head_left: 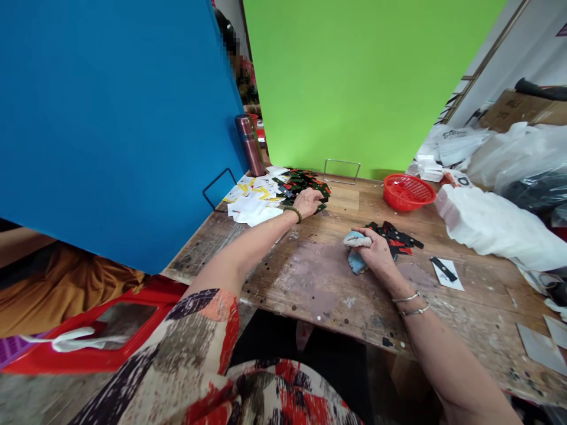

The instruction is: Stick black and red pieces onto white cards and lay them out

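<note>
My left hand, with a beaded bracelet on the wrist, reaches onto a heap of small dark strips with red marks at the back of the table. Its fingers are bent and slightly apart over the near edge of the heap, touching a dark piece there; no firm grip shows. In my right hand is a crumpled light blue and white cloth, held just above the tabletop. Beside that hand lies a second pile of black and red strips. Farther right, one black strip rests on a white card.
White and yellow papers lie left of the heap, near a metallic flask. A red basket stands at the back right, beside a white wrapped bundle. Blue and green panels border the wooden table.
</note>
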{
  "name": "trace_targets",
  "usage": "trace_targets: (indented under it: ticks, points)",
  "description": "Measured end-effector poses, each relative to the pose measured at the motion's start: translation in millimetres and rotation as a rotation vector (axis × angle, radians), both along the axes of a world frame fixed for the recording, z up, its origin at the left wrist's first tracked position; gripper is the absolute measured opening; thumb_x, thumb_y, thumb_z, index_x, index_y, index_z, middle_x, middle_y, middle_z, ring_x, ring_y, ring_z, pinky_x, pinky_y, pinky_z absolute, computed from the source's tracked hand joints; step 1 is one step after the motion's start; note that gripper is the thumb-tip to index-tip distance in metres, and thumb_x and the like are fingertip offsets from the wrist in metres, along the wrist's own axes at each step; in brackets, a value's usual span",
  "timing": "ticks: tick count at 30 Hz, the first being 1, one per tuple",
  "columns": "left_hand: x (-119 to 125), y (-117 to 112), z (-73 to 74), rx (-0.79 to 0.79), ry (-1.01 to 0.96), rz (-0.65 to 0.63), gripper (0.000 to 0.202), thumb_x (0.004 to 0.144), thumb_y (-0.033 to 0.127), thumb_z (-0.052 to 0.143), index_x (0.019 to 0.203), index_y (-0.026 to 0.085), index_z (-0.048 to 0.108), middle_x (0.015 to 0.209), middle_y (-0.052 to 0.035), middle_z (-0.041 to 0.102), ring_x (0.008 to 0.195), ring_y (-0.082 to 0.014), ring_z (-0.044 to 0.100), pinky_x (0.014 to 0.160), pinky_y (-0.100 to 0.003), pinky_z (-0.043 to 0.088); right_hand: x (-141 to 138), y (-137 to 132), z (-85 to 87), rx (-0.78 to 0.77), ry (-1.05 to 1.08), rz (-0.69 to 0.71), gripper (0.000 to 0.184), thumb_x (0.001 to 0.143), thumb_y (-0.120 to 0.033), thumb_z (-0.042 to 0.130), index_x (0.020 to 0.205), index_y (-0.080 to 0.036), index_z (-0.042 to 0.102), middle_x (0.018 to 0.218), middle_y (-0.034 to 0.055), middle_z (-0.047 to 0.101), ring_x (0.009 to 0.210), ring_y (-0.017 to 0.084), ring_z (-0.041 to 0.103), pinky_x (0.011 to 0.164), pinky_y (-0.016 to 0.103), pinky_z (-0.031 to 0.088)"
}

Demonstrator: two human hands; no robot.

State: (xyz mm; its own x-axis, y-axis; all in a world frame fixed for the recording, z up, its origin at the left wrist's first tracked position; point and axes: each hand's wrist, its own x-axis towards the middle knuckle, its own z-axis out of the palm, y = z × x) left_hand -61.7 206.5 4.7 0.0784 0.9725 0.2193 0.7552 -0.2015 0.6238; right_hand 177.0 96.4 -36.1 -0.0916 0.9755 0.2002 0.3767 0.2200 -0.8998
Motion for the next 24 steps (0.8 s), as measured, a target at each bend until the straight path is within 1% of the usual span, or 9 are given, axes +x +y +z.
trace_targets:
  ticks: [3,5,7,10,13,16,18,21,24]
  points:
    - [33,-34,-3.9,-0.196,-0.437,-0.154,0.017,0.070,0.009,0.073,0.085,0.015,0.077,0.075,-0.0022,0.070,0.068,-0.0162,0.063,0.072,-0.031,0.054,-1,0,1.2,0.224,-0.052,-0.123,0.048,0.072,-0.034,0.067,0.117,-0.018,0.070,0.114,0.0125,0.072,0.106,0.027,0.066,0.098,0.047,0.052]
    - [57,-60,-8.5,-0.291,-0.668,-0.341,0.028,0.063,0.006,0.078,0.090,0.012,0.075,0.082,-0.0037,0.074,0.072,-0.0149,0.065,0.075,-0.031,0.055,-4,-3,4.5,0.342,-0.065,-0.169,0.047,0.075,-0.036,0.066,0.119,-0.018,0.070,0.119,0.0142,0.070,0.114,0.028,0.063,0.102,0.048,0.050]
    - [73,-81,-11.2,-0.300,-0.810,-0.458,0.034,0.059,0.006,0.082,0.091,0.011,0.072,0.086,-0.0040,0.074,0.076,-0.0145,0.067,0.078,-0.032,0.056,-3,-5,9.7,0.312,-0.012,-0.120,0.042,0.078,-0.036,0.064,0.115,-0.018,0.071,0.114,0.0124,0.072,0.106,0.027,0.065,0.095,0.044,0.053]
    - [84,-94,-11.0,-0.344,-0.916,-0.452,0.034,0.059,0.003,0.080,0.089,0.011,0.067,0.079,-0.0010,0.070,0.070,-0.0134,0.066,0.072,-0.032,0.058,6,-3,18.4,0.169,0.113,-0.101,0.030,0.078,-0.037,0.064,0.100,-0.018,0.074,0.092,0.0066,0.076,0.080,0.021,0.067,0.073,0.033,0.054]
    - [92,-91,-11.3,-0.373,-0.926,-0.401,0.028,0.063,-0.001,0.074,0.087,0.011,0.064,0.074,0.0011,0.068,0.066,-0.0114,0.064,0.069,-0.030,0.058,25,5,24.5,0.186,0.168,-0.316,0.027,0.072,-0.039,0.069,0.087,-0.017,0.074,0.081,0.0048,0.075,0.071,0.019,0.065,0.067,0.030,0.052]
    - [103,-79,-12.4,-0.309,-0.796,-0.440,0.025,0.071,-0.002,0.068,0.092,0.011,0.067,0.083,-0.0028,0.072,0.077,-0.0131,0.068,0.079,-0.032,0.059,45,12,29.2,0.229,0.140,-0.466,0.027,0.069,-0.040,0.071,0.083,-0.017,0.074,0.079,0.0054,0.075,0.072,0.020,0.066,0.069,0.033,0.053]
    - [101,-67,-10.0,-0.175,-0.570,-0.416,0.023,0.079,0.002,0.065,0.100,0.012,0.070,0.097,-0.0078,0.075,0.091,-0.0166,0.070,0.090,-0.034,0.057,53,14,33.7,0.274,0.130,-0.523,0.028,0.068,-0.039,0.071,0.085,-0.017,0.074,0.081,0.0059,0.075,0.074,0.021,0.067,0.071,0.034,0.055]
    - [74,-46,-2.6,0.041,-0.047,-0.189,0.023,0.089,0.008,0.057,0.103,0.014,0.073,0.112,-0.0133,0.073,0.110,-0.0235,0.066,0.102,-0.039,0.050,52,10,41.2,0.343,0.153,-0.583,0.030,0.067,-0.038,0.072,0.088,-0.017,0.072,0.086,0.0059,0.076,0.077,0.021,0.068,0.074,0.035,0.056]
    - [35,-27,2.8,-0.002,0.407,0.025,0.020,0.088,0.015,0.060,0.103,0.014,0.074,0.110,-0.0177,0.072,0.119,-0.0327,0.061,0.100,-0.043,0.050,39,3,42.9,0.296,0.154,-0.488,0.030,0.066,-0.038,0.072,0.089,-0.017,0.072,0.086,0.0064,0.076,0.077,0.021,0.068,0.073,0.034,0.056]
